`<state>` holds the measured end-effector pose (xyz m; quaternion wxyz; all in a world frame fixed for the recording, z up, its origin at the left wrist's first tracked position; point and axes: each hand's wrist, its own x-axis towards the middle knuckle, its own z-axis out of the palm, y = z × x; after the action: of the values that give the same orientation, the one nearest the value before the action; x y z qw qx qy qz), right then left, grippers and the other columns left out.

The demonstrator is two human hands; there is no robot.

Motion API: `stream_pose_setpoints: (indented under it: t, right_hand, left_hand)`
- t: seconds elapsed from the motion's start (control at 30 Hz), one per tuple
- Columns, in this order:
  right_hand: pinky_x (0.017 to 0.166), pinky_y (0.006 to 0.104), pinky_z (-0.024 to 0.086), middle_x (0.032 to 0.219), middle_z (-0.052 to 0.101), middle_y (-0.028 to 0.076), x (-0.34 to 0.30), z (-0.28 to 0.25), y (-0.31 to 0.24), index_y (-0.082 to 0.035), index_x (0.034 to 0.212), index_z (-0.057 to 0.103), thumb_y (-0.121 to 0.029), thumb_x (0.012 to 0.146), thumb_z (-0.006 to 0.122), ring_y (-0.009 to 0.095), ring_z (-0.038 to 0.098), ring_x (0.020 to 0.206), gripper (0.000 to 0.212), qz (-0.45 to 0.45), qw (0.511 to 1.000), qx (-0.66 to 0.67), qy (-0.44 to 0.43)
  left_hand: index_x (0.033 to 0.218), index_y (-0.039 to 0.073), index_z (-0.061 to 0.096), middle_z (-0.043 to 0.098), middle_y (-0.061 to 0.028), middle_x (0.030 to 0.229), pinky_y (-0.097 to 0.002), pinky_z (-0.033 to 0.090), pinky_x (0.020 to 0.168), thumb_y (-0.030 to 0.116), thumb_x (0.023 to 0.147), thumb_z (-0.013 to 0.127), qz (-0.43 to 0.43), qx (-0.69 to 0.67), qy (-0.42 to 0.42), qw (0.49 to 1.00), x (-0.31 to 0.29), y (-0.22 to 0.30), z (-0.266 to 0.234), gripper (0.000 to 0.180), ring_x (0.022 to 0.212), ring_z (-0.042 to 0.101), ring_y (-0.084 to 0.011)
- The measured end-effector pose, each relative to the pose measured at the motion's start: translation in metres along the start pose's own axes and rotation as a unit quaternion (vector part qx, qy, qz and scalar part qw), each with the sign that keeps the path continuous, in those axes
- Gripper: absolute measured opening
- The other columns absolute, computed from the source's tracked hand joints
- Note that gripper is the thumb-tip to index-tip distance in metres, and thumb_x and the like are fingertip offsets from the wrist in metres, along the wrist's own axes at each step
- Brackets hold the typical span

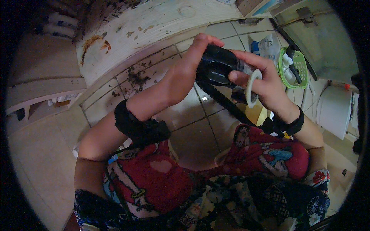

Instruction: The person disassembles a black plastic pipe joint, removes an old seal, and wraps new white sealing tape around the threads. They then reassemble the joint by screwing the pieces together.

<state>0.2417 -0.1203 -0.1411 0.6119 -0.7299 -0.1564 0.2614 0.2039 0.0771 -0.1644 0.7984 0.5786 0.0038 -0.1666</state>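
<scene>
A black, faceted plastic drain fitting [217, 65] is held up between my two hands, above the floor between my knees. My left hand [189, 63] is closed around its left end, the fingers mostly hidden behind it. At the other end, my right hand [260, 77] grips a clear, shorter section, thumb on the near side. A pale ring [253, 88] sits around that end by my right palm. Below the fitting runs a black ribbed hose [221, 98]; whether they are joined is hidden. A yellow object [256, 114] shows partly behind my right wrist.
A green basket [283, 73] with white and black pieces stands at the right. Beside it lies a plastic bag [266, 47]. Farther right is a white container [334, 109]. Dark debris [137, 79] litters the tiles by a stained pale wooden cabinet board [154, 23].
</scene>
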Motion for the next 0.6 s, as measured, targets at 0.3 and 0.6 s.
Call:
stream_pose_setpoints:
  t: [0.3,0.6]
  right_hand:
    - [0.066,0.023,0.051,0.09,0.069,0.003,-0.005,0.0,0.008,0.001,0.124,0.059,-0.02,0.083,0.074,0.008,0.063,0.076,0.049,0.067,0.995,0.078,0.005]
    - [0.055,0.0315,0.059,0.094,0.065,0.008,-0.011,0.001,0.001,0.001,0.124,0.054,-0.036,0.089,0.066,0.015,0.066,0.071,0.053,0.156,0.951,0.261,-0.048]
  left_hand:
    - [0.135,0.006,0.047,0.056,-0.0115,0.129,-0.0318,0.045,0.1,0.054,0.102,0.019,0.076,0.105,0.024,0.991,0.005,-0.005,0.001,0.065,0.113,0.057,-0.0185]
    - [0.145,0.004,0.037,0.038,-0.0096,0.15,-0.0363,0.03,0.112,0.047,0.103,0.026,0.017,0.004,-0.067,0.998,0.009,0.004,-0.013,0.061,0.139,0.034,-0.0253]
